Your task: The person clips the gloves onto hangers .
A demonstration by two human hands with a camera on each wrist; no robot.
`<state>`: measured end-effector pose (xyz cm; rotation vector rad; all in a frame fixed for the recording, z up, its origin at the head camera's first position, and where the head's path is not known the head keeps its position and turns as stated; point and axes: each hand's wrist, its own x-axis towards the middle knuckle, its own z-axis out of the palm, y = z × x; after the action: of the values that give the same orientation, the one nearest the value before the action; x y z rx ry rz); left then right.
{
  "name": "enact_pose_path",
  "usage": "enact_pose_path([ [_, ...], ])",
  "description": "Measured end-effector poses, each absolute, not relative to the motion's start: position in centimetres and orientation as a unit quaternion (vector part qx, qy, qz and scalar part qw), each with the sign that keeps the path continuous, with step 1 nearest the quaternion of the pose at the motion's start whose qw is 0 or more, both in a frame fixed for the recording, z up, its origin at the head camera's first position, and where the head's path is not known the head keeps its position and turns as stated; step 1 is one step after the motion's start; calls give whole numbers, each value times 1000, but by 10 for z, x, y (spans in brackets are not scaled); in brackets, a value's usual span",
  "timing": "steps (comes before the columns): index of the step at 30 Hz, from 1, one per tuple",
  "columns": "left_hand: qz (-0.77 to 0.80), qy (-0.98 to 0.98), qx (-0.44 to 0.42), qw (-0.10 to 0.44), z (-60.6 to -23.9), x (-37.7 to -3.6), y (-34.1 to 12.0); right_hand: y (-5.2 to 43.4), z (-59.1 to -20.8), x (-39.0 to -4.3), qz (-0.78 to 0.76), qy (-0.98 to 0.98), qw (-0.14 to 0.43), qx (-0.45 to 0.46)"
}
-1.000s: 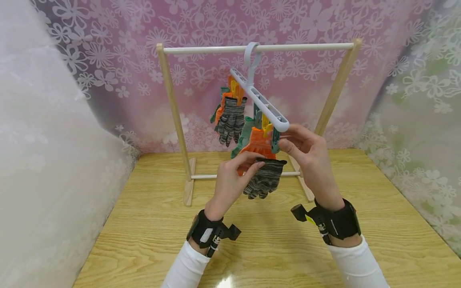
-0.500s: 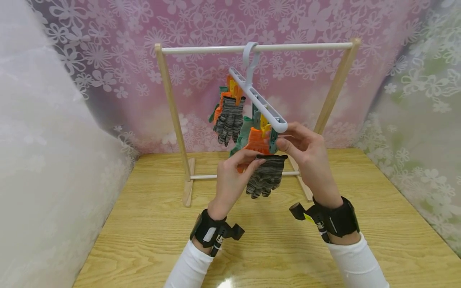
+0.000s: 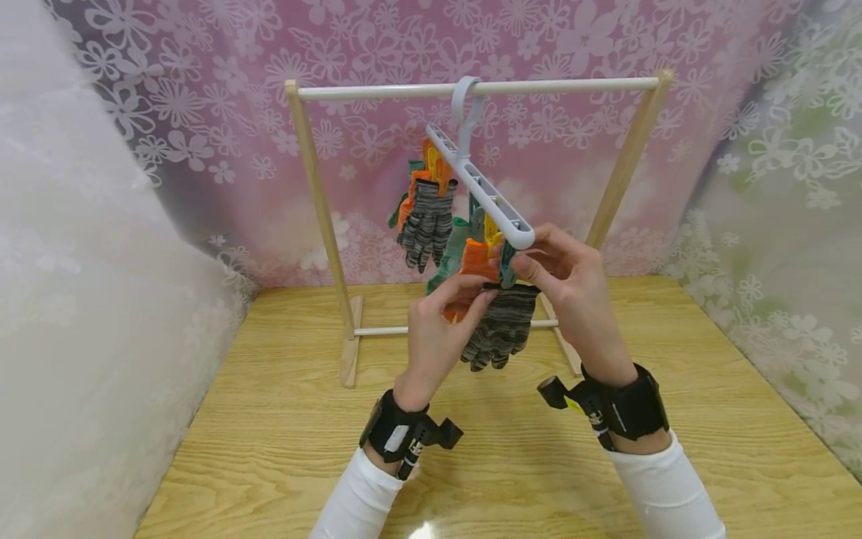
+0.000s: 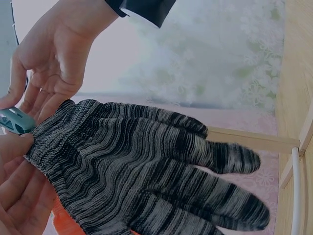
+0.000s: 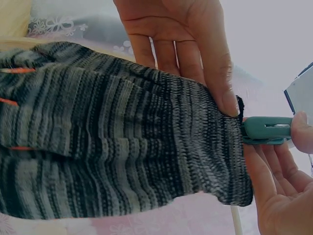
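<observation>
A grey striped glove [image 3: 501, 329] hangs fingers down under the near end of a white clip hanger [image 3: 481, 191]. My left hand [image 3: 481, 293] pinches its cuff and holds it up against a teal clip [image 3: 506, 271]. My right hand [image 3: 515, 262] pinches that clip from the right. In the right wrist view the teal clip [image 5: 266, 129] meets the cuff edge of the grey striped glove [image 5: 122, 132], with left-hand fingers [image 5: 186, 44] behind the fabric. The left wrist view shows the grey striped glove [image 4: 146, 166] beside the teal clip [image 4: 14, 120].
The hanger hooks over the white rail [image 3: 377, 91] of a wooden rack [image 3: 319, 217] standing on a wooden table [image 3: 269, 449]. An orange glove [image 3: 474, 262], a green glove and another grey glove [image 3: 424, 224] hang from other clips. Flowered curtains close in the back and sides.
Both hands have risen slightly. The glove's cuff has come up from below the teal clip to meet it.
</observation>
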<state>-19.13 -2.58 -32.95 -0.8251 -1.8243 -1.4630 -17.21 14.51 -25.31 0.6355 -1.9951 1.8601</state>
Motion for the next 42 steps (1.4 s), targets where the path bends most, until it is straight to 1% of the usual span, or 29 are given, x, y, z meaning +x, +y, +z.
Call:
enact_pose_path([
  [11, -564, -684, -316, 338, -326, -190, -21, 146, -253, -174, 666, -689, 174, 227],
  [23, -565, -675, -318, 353, -327, -192, -15, 149, -251, -174, 641, -710, 189, 220],
  [38, -567, -670, -305, 371, -320, -191, -9, 149, -251, -178, 656, -696, 186, 224],
  [42, -567, -665, -298, 384, -320, -192, -7, 148, -251, -177, 657, -695, 185, 226],
])
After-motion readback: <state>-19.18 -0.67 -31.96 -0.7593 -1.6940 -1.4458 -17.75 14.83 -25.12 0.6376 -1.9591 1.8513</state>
